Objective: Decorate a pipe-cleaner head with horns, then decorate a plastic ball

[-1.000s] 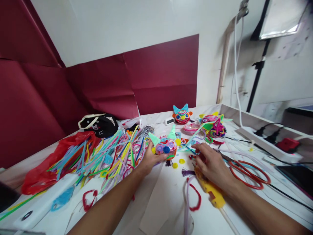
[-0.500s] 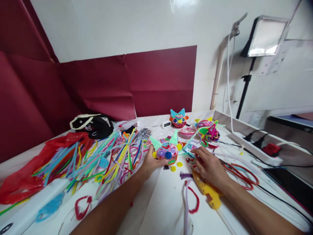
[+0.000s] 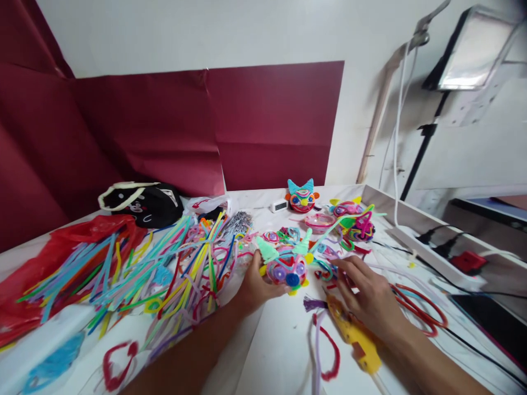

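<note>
My left hand (image 3: pixel 254 286) is closed round a small pipe-cleaner figure (image 3: pixel 286 264) with mint-green horns, purple eyes and a blue nose, held just above the white table (image 3: pixel 280 351). My right hand (image 3: pixel 366 296) lies to its right, fingers curled among loose coloured pipe-cleaner pieces (image 3: pixel 329 269); what the fingertips pinch is too small to name. A yellow glue gun (image 3: pixel 354 337) lies under my right wrist. A purple tassel (image 3: pixel 313 303) sits between the hands.
A big heap of coloured pipe cleaners (image 3: pixel 156 269) covers the left. A red plastic bag (image 3: pixel 61 241) and black pouch (image 3: pixel 142 203) lie behind it. Finished figures (image 3: pixel 302 196) (image 3: pixel 356 222) stand at the back. Red scissors (image 3: pixel 420 310) and a power strip (image 3: pixel 436 252) are on the right.
My left hand has drawn the horned figure nearer and a little lower. My right hand stays among the loose pieces. The camera has swung slightly.
</note>
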Demonstrator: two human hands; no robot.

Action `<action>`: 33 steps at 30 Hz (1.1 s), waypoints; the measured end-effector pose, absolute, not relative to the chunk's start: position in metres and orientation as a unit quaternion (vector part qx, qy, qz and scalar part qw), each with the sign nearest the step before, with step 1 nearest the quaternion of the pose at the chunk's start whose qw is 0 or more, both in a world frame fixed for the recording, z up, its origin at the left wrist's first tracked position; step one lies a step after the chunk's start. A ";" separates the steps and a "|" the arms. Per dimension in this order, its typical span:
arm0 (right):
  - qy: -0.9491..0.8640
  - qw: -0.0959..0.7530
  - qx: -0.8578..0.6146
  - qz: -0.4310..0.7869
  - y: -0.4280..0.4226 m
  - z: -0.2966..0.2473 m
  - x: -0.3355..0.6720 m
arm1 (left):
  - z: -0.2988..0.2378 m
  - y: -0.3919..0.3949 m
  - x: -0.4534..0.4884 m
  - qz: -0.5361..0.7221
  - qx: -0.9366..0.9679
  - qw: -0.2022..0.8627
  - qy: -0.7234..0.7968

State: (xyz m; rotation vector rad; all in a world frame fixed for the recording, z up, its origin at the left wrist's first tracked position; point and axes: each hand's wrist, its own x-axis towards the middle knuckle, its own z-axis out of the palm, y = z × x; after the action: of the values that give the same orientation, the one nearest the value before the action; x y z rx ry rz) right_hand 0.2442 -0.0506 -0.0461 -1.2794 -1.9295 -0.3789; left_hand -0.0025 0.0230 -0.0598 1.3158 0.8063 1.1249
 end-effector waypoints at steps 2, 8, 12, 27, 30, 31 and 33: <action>-0.758 0.388 -0.502 -0.151 -0.053 -0.046 0.244 | -0.058 0.021 -0.003 0.469 0.561 0.581 0.358; -0.760 0.396 -0.491 -0.158 -0.058 -0.044 0.241 | -0.056 0.022 -0.005 0.459 0.580 0.556 0.380; -0.761 0.402 -0.487 -0.152 -0.060 -0.040 0.238 | -0.057 0.022 -0.006 0.470 0.566 0.561 0.379; -0.714 0.503 -0.486 0.030 -0.065 -0.028 0.225 | -0.002 0.016 0.012 0.508 0.542 0.563 0.364; -0.692 0.526 -0.488 0.081 -0.066 -0.023 0.224 | 0.009 0.018 0.017 0.525 0.520 0.572 0.356; -0.684 0.533 -0.489 0.098 -0.065 -0.023 0.224 | 0.012 0.019 0.020 0.530 0.510 0.576 0.357; -0.667 0.543 -0.492 0.137 -0.063 -0.023 0.225 | 0.018 0.020 0.025 0.536 0.494 0.582 0.360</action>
State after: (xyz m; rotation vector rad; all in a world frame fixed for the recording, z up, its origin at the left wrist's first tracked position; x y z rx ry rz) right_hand 0.2250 -0.0634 -0.0228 -1.1693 -1.5830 0.3251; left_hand 0.0245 0.0200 0.0180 1.1527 0.8418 1.2523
